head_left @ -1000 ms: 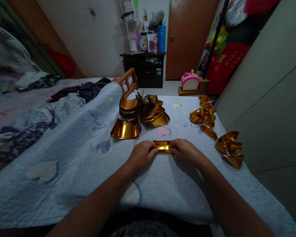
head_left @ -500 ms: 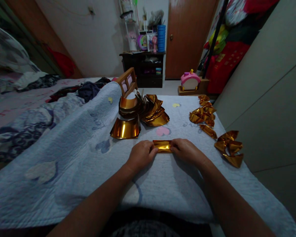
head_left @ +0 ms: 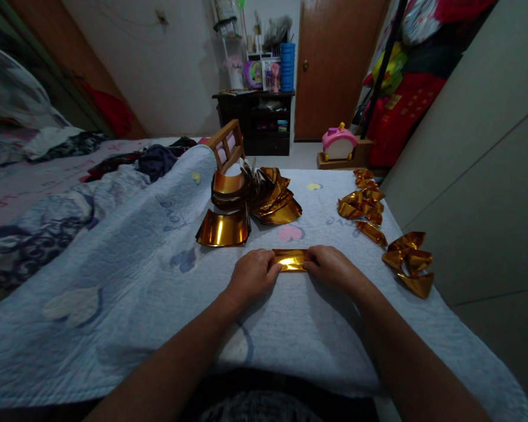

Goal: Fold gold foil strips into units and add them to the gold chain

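Note:
A small folded strip of gold foil paper (head_left: pixel 291 259) lies on the pale blue quilt (head_left: pixel 136 275) in front of me. My left hand (head_left: pixel 251 274) pinches its left end with curled fingers. My right hand (head_left: pixel 331 265) presses down on its right end, fingers closed over the paper. Both hands rest on the quilt, almost touching each other across the strip.
A curled stack of flat gold sheets (head_left: pixel 250 199) lies beyond my hands, beside a small wooden frame (head_left: pixel 227 145). Folded gold pieces lie at the right in two groups (head_left: pixel 364 202) (head_left: pixel 411 262). A grey cabinet wall (head_left: pixel 479 170) borders the right edge. Bedding and clothes (head_left: pixel 158 159) lie at the left.
The hands and the gold strip have stayed almost in place; only the fingers have shifted slightly along the strip.

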`<action>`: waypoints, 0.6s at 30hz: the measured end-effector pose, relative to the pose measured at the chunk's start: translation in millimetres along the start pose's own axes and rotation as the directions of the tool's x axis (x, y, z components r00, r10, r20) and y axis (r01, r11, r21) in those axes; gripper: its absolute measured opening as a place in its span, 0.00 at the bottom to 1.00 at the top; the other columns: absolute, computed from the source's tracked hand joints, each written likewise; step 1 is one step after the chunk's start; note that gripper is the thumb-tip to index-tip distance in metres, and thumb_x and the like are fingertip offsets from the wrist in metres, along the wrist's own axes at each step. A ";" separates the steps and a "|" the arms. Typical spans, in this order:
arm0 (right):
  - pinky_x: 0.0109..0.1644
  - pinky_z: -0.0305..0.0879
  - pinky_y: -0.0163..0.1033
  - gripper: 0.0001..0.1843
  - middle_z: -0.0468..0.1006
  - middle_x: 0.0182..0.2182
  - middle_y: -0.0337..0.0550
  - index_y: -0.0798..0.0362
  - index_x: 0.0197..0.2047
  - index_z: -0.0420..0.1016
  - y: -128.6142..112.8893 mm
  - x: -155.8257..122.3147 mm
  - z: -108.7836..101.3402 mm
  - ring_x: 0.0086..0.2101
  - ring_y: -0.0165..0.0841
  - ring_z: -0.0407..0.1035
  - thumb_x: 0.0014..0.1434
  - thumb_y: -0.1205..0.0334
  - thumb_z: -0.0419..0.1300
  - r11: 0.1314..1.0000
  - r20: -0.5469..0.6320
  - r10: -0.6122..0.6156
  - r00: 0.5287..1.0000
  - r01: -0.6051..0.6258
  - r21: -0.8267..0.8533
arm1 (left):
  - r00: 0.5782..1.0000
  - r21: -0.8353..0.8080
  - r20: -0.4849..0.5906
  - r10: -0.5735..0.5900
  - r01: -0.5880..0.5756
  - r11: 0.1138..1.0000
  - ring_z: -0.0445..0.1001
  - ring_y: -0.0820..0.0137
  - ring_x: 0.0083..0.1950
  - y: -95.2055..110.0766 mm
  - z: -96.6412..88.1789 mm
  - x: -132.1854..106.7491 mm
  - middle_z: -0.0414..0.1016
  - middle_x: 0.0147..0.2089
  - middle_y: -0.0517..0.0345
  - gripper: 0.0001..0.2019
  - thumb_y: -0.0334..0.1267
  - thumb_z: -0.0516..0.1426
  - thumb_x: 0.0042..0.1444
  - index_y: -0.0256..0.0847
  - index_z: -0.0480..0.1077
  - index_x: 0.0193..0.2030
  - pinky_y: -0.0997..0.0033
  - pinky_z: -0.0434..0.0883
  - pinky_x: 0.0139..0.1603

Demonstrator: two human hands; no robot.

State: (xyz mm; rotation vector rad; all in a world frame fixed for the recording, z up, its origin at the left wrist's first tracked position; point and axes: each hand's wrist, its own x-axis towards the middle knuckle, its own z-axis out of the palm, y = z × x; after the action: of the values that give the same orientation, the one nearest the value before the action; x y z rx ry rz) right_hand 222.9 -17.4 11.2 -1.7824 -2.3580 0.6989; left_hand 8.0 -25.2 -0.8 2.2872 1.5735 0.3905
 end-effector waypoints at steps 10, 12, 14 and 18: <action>0.39 0.56 0.39 0.12 0.82 0.37 0.51 0.56 0.40 0.80 -1.9 1.0 0.0 0.37 0.37 0.72 0.62 0.66 0.55 0.999 0.020 0.008 1.000 -0.007 -0.040 | 1.000 0.102 0.025 -0.007 0.004 0.995 0.77 0.60 0.44 3.8 -0.1 -0.6 0.80 0.41 0.48 0.10 0.38 0.53 0.66 0.39 0.73 0.37 0.62 0.69 0.46; 0.39 0.57 0.39 0.12 0.82 0.38 0.51 0.56 0.41 0.81 -2.6 0.9 -0.6 0.37 0.38 0.72 0.62 0.65 0.55 0.999 0.023 0.014 1.000 -0.013 -0.041 | 1.000 0.111 0.020 -0.007 0.005 0.994 0.77 0.60 0.44 4.2 0.3 -0.4 0.80 0.41 0.48 0.10 0.37 0.53 0.66 0.39 0.73 0.37 0.62 0.69 0.46; 0.39 0.57 0.40 0.12 0.82 0.38 0.52 0.56 0.40 0.80 -3.7 0.7 -1.5 0.37 0.38 0.72 0.62 0.65 0.55 0.999 0.026 0.017 1.000 -0.016 -0.045 | 1.000 0.111 0.010 -0.004 0.003 0.994 0.76 0.60 0.44 4.5 0.4 -0.5 0.80 0.41 0.48 0.08 0.36 0.53 0.65 0.40 0.72 0.36 0.62 0.69 0.46; 0.39 0.58 0.40 0.13 0.81 0.39 0.54 0.57 0.41 0.80 -6.0 0.0 -2.5 0.37 0.39 0.72 0.63 0.65 0.54 0.997 0.036 0.024 0.999 -0.021 -0.080 | 1.000 0.099 -0.003 -0.001 0.001 0.995 0.76 0.61 0.42 5.0 0.0 -1.7 0.79 0.39 0.51 0.05 0.36 0.55 0.63 0.41 0.70 0.36 0.62 0.69 0.45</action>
State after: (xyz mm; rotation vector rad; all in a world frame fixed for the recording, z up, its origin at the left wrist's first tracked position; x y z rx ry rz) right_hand 218.5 -17.9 16.0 -1.8458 -2.4259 0.6558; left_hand 11.6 -28.5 1.3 2.3603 1.6301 0.3222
